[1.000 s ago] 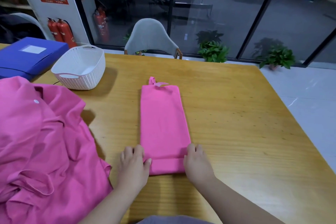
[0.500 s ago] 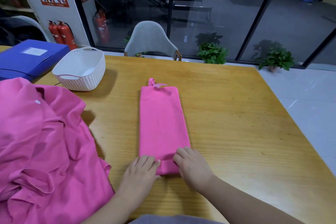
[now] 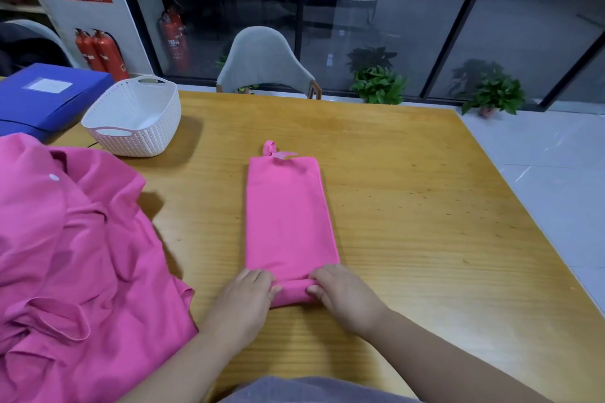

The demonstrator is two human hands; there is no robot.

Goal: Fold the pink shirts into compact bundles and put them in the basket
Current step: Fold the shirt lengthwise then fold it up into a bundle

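At six o'clock on the wooden table (image 3: 409, 206), we grip the near end of a folded pink shirt (image 3: 289, 216) with both hands. Our left hand (image 3: 244, 301) curls its fingers (image 3: 262, 276) over the left side of a small roll of cloth, thumb tucked against it. Our right hand (image 3: 343, 294) does the same on the right side, fingers bent around the roll. From there the shirt lies as a long, narrow, smooth strip running toward twelve o'clock, with a small loop at its far end. Bare tabletop stretches toward three o'clock up to the table edge. At nine o'clock a heap of loose pink shirts (image 3: 72, 255) crowds the left side. At eleven o'clock stands a white basket (image 3: 137, 123), well apart from the strip.
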